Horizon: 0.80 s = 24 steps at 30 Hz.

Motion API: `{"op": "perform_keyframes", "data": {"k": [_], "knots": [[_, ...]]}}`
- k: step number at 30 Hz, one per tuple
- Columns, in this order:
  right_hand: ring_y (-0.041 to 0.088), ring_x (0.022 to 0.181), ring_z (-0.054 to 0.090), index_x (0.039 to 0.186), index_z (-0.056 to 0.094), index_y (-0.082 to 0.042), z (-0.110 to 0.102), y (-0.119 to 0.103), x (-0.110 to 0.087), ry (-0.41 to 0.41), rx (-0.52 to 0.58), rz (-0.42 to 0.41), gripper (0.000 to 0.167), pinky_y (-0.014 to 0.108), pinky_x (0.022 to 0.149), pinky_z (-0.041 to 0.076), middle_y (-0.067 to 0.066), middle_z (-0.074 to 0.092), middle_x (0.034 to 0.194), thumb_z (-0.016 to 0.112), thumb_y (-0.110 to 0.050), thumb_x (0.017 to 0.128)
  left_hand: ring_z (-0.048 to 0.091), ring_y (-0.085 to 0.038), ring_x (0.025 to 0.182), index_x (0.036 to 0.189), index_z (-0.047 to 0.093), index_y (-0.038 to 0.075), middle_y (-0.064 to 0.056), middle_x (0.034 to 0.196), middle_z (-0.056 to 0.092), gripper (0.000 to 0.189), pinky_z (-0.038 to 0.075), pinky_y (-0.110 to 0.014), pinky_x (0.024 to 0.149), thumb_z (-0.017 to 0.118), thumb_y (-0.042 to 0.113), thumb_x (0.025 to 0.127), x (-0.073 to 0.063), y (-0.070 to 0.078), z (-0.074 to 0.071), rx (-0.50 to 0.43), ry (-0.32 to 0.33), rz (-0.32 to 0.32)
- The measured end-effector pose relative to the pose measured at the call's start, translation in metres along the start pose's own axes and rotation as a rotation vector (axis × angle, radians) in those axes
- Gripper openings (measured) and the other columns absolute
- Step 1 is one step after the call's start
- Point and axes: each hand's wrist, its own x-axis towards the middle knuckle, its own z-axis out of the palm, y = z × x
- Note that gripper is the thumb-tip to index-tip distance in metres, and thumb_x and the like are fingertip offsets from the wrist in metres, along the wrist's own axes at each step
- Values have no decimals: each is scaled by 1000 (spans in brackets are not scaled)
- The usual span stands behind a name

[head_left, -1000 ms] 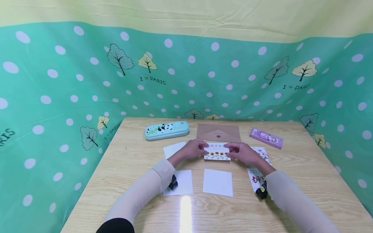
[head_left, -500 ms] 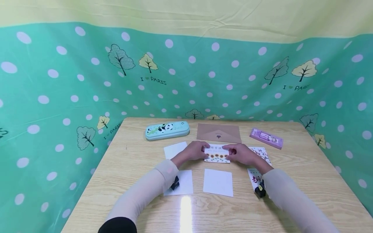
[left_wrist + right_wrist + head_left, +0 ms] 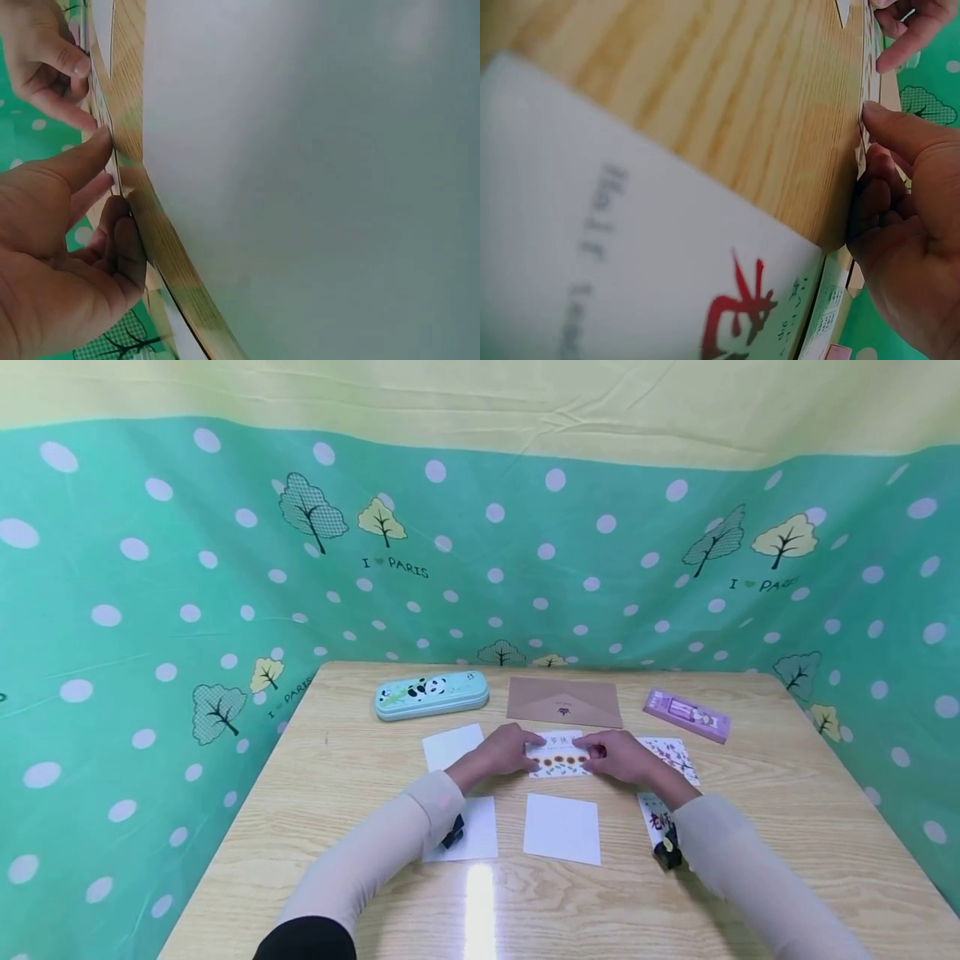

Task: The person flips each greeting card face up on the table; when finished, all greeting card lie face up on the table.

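Note:
A white greeting card (image 3: pixel 558 755) with a row of sunflowers and printed characters lies between my two hands in the head view, just in front of a brown envelope (image 3: pixel 564 700). My left hand (image 3: pixel 504 749) pinches its left edge, thumb toward me. At the opposite edge, my right hand (image 3: pixel 619 755) grips the card the same way. Both wrist views show the card edge-on, low over the wooden table, with thumb and fingers of each hand at it. Part of the card's left side is covered by the left fingers.
Blank white cards lie in front (image 3: pixel 562 828) and under the left forearm (image 3: pixel 472 828). A blossom card (image 3: pixel 670 760) and a red-lettered card (image 3: pixel 654 817) are on the right. Behind stand a panda pencil case (image 3: pixel 432 695) and a purple box (image 3: pixel 686 716).
Both hands have brought the sunflower card slightly toward me. The left fingers now cover a little more of its left side.

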Motion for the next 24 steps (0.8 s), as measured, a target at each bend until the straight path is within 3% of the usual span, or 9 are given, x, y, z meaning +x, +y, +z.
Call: {"op": "perform_keyframes", "data": {"k": [10, 16, 24], "knots": [[14, 73, 52, 132, 68, -10, -1, 1, -5, 0, 29, -31, 40, 27, 68, 44, -2, 58, 80, 74, -17, 93, 51, -12, 79, 141, 61, 30, -1, 94, 62, 52, 45, -26, 82, 75, 33, 92, -2, 2, -1, 17, -20, 23], [15, 75, 54, 134, 66, -9, -4, -2, -9, -1, 52, -34, 42, 26, 67, 46, -2, 62, 85, 74, -18, 93, 54, -10, 82, 144, 59, 27, 0, 99, 67, 55, 48, -25, 83, 75, 34, 92, -5, 1, -2, -4, -7, 39], [10, 72, 56, 133, 65, -3, -4, -8, -26, 19, 78, -89, 41, 23, 64, 49, -3, 65, 87, 72, -13, 94, 57, -10, 77, 143, 60, 15, 4, 88, 64, 55, 48, -23, 71, 77, 28, 92, -31, 8, -4, -137, -38, 70]]}}
